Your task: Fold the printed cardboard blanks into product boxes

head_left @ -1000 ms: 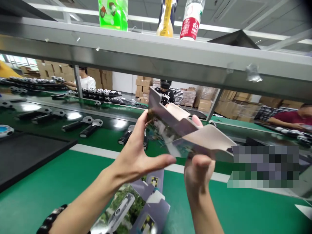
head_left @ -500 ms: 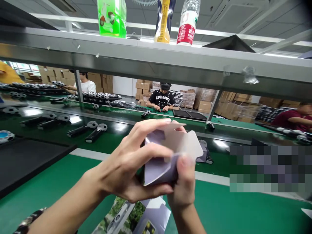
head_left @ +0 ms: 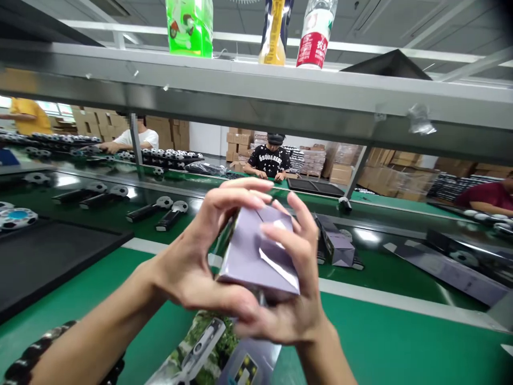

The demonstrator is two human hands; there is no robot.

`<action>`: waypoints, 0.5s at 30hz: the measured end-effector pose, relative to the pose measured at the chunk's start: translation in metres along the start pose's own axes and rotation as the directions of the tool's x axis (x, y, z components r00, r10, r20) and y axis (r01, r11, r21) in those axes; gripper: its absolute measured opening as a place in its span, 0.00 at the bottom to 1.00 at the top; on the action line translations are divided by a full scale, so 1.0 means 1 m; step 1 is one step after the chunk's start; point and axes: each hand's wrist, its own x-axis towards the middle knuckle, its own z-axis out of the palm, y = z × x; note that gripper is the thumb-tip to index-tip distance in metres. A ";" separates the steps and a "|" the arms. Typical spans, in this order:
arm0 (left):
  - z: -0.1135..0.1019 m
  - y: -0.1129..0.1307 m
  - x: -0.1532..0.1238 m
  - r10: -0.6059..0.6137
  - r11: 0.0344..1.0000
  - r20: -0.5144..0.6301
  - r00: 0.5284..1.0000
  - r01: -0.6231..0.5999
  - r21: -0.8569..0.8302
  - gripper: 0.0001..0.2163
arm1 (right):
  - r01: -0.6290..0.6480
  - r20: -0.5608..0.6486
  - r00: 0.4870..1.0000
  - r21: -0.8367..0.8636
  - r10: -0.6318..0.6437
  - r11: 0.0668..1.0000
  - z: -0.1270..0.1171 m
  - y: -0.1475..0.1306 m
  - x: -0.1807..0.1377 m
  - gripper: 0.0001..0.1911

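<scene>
Left hand [head_left: 200,251]: thumb along the near lower edge, fingers bent over the far left edge of the lilac box [head_left: 244,256]; pinching it. Right hand [head_left: 298,278]: index finger on the box's end face, other fingers curled round the far right, thumb under the near edge; pinching it too. Some fingertips blurred.

Key relation: box sits between the two palms, held up off the green bench [head_left: 372,337], right of the left palm, left of the right. Neither hand is nearer, both touch it. End face tilts up toward the camera; long axis seems to run away behind that face, but the body is mostly hidden, so can't be sure.

Box look: plain pale lilac card, glossy, squarish end, folded flaps, one white cut edge curving across the right part. Flap fully tucked or not: can't tell. Thin darker strip on the left side, maybe print.

Outward: printed carton [head_left: 208,347] on the bench, near, below the hands, green foliage picture. Dark tray [head_left: 60,262] at left. Farther, black-handled football-topped item [head_left: 172,215] on the left; another lilac box [head_left: 342,251] far right of the hands; long lilac carton [head_left: 452,272] at right. Co-worker [head_left: 269,159] far, across the line.
</scene>
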 end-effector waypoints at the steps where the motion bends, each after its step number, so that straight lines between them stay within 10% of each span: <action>1: -0.002 -0.003 0.000 -0.088 0.995 0.001 0.996 0.088 0.036 0.36 | -0.019 0.110 0.994 -0.045 0.024 0.999 -0.006 0.006 -0.002 0.28; 3: -0.004 -0.007 -0.005 -0.367 0.918 0.029 0.930 0.358 0.171 0.40 | -0.110 0.244 0.956 -0.221 0.164 0.969 -0.021 0.025 -0.011 0.35; 6: 0.004 -0.007 -0.033 -0.764 0.621 0.118 0.634 0.672 0.403 0.33 | -0.348 0.159 0.856 -0.526 0.492 0.776 -0.041 0.058 -0.034 0.40; 10: 0.023 0.004 -0.103 -0.957 0.270 0.096 0.272 0.729 0.629 0.39 | -0.598 0.129 0.498 -0.665 0.858 0.447 -0.055 0.072 -0.061 0.37; 13: 0.023 0.011 -0.147 -0.987 0.144 0.036 0.158 0.750 0.645 0.42 | -0.664 0.240 0.202 -0.679 0.950 0.313 -0.056 0.059 -0.061 0.34; 15: 0.011 0.013 -0.159 -0.989 0.128 0.014 0.149 0.787 0.603 0.37 | -0.697 0.281 0.103 -0.664 0.954 0.271 -0.053 0.049 -0.052 0.34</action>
